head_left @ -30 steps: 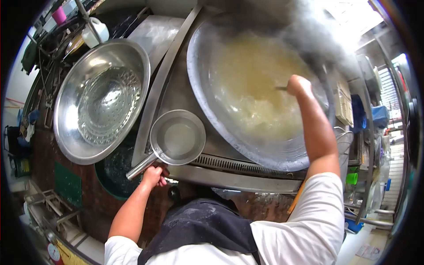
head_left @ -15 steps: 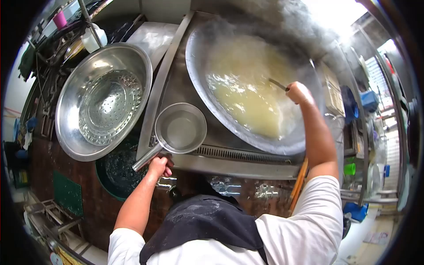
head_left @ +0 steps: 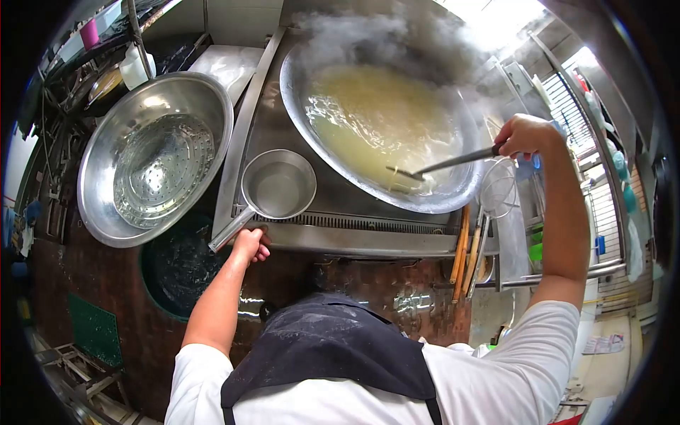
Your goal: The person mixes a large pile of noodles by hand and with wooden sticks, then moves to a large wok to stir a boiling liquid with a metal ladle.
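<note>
My right hand [head_left: 524, 136] is closed around the dark handle of a long metal stirring tool [head_left: 457, 161]. The tool slants down to the left, and its head is partly under the cloudy yellowish liquid in a large steaming wok [head_left: 453, 204], near the rim closest to me. My left hand [head_left: 252, 244] has its fingers curled at the stove's front edge, close beside the handle of a metal saucepan [head_left: 278, 184]. I see nothing in that hand. The saucepan rests on the stove top, left of the wok, and appears to hold some liquid.
A big perforated metal basin [head_left: 159, 159] stands at the left, above a dark green tub [head_left: 177, 276]. Wooden sticks [head_left: 462, 248] and a round wire strainer [head_left: 500, 188] are at the stove's right. Steam rises over the wok's far side. The brown floor looks wet.
My right hand has moved right and away from the wok's middle, and the tool's head has come toward the near rim, showing more of its shaft. My left hand stays by the saucepan handle.
</note>
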A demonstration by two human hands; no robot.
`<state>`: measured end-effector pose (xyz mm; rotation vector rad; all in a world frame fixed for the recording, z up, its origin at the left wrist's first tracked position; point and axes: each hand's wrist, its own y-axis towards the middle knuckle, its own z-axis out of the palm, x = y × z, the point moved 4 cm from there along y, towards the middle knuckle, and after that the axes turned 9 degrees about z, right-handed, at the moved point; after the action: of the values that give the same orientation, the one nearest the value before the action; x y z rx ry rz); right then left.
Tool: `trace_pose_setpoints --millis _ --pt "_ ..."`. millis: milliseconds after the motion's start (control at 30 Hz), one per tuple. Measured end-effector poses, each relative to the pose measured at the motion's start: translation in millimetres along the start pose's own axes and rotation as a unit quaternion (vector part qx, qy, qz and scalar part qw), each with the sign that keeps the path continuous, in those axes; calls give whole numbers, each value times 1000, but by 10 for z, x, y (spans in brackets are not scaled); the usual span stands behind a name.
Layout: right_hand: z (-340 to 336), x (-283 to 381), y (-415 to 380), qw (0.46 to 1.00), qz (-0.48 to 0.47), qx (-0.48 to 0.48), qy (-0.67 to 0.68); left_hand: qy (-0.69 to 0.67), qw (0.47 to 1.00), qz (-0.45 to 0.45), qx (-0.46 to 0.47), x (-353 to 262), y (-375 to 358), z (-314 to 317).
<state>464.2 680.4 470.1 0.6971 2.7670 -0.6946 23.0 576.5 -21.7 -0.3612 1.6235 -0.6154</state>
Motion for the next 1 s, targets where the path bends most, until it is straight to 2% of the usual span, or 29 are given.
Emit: trace_pose_setpoints --millis 67,267,333,367,400,467,600,667,733,800,833,900,933,1000 --pt "258 95 236 998 -32 51 -36 -1 1000 -10 -2 28 8 -2" --pt "1033 535 1084 971 -62 27 -229 -2 1000 -21 -18 -22 -21 2" --pt "1208 665 1430 974 -71 -19 -213 3 999 -37 -25 -49 -27 5" --pt "1429 610 1995 966 -91 -84 -227 -11 999 -39 -25 -6 4 1" --pt "1432 692 2154 966 -98 -80 -227 -24 999 -42 -25 16 11 -2" --pt "1437 864 2454 983 -24 -93 -155 -47 997 -46 -45 -30 -25 11" --pt "1168 1225 3194 987 2 -119 -113 -20 996 -49 -66 -103 -31 29" --pt "1206 1415 3857 986 32 -57 -155 -21 995 -52 -80 -30 -3 14" --pt "1481 1396 4001 986 52 -155 -34 -22 995 -56 -84 -79 -23 26" --pt "1738 1305 4011 980 62 -186 18 -35 993 -75 -79 -69 -15 27" --pt "1723 1304 3915 980 59 -189 18 -42 994 -66 -74 -100 -3 15" --pt "1755 1115 3549 992 20 -127 13 -78 995 -42 -54 -29 -13 20" --pt "1657 1008 3370 991 28 -130 13 -36 997 -38 -59 2 6 6" --pt "1441 841 2912 991 -42 -123 -5 -26 998 -38 -53 -28 7 15"
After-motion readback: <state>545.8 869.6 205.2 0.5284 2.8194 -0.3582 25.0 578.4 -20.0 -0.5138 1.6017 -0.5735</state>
